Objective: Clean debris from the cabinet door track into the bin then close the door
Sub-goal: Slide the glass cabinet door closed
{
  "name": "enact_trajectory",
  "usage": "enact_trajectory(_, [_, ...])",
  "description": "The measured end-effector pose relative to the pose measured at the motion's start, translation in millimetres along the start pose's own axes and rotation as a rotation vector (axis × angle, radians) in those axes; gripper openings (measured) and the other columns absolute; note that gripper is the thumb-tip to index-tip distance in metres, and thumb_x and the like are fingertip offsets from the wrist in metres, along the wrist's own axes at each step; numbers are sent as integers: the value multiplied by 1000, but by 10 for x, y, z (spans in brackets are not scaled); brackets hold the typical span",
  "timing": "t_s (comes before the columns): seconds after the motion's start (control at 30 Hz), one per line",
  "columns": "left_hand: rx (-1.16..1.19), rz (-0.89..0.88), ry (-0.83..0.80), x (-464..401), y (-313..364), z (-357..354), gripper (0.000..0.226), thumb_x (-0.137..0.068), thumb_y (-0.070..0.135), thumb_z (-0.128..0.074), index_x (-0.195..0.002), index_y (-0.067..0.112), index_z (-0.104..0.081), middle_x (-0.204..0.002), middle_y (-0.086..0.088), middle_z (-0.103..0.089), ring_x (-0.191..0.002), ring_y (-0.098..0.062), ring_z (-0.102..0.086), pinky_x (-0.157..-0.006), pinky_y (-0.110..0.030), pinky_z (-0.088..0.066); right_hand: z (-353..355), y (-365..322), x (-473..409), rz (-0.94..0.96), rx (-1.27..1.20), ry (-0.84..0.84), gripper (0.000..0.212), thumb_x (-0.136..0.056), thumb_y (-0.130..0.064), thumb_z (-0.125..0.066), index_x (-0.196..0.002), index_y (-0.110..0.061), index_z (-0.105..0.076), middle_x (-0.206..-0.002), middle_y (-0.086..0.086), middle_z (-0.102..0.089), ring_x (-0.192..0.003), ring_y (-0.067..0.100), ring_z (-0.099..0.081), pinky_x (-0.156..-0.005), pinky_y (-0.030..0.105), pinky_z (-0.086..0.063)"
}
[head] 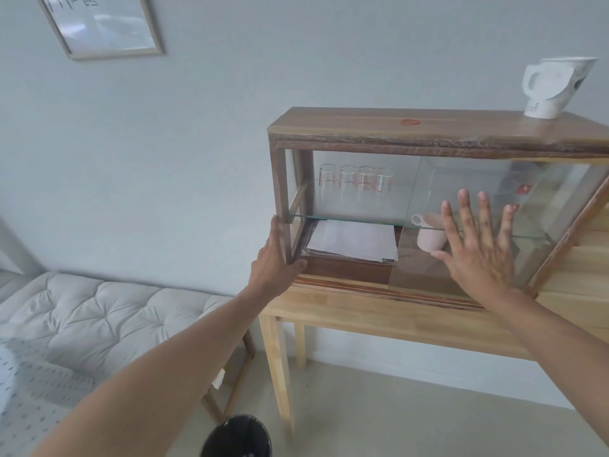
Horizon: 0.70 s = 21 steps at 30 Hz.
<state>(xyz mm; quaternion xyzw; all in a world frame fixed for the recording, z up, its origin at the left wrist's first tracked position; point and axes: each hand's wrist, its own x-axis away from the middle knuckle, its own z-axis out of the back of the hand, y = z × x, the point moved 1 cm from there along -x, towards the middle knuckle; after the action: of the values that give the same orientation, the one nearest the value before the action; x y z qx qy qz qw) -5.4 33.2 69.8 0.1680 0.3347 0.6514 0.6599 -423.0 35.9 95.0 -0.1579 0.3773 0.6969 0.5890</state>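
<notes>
A wooden cabinet (pixel 379 125) with sliding glass doors stands on a light wooden table (pixel 362 318). My left hand (pixel 275 258) grips the cabinet's left front post near its base. My right hand (pixel 478 249) lies flat with spread fingers against the glass door (pixel 543 192), which covers the right half; the left half stands open. The door track (pixel 346 285) runs along the cabinet's bottom front edge; no debris is discernible in it. A black bin (pixel 237 437) sits on the floor below, at the bottom edge of view.
Inside the cabinet are several measuring glasses (pixel 356 179) on a glass shelf, a stack of papers (pixel 352 240) and a pink mug (pixel 428 232). A white jug (pixel 553 87) stands on top. A quilted bench (pixel 99 311) is at the left, a framed picture (pixel 102 24) on the wall.
</notes>
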Motion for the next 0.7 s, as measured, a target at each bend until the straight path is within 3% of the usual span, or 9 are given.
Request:
enact_trajectory(0.2, [-11,-2,-11,3,-12,-22,129,-82,39,-81,-156,56,22,-161,1,-49,-126,-41,-61,-96,-62,-56,-7,-75,-63,45,-3,7,118,-83,-55,-76,-169,-13,-6,-177,17,3,-161,45,3,-124,74,-1])
enact_trajectory(0.7, [-82,-8,-43,-8,-61,9,135,-81,43,-81,-148,62,35,-161,-1,-49,-132,-39,-57,-101,-63,-50,85,-1308,-627,112,-113,49,126,-79,-48,-85,-169,-16,-2,-177,14,6,-162,44,3,-123,75,0])
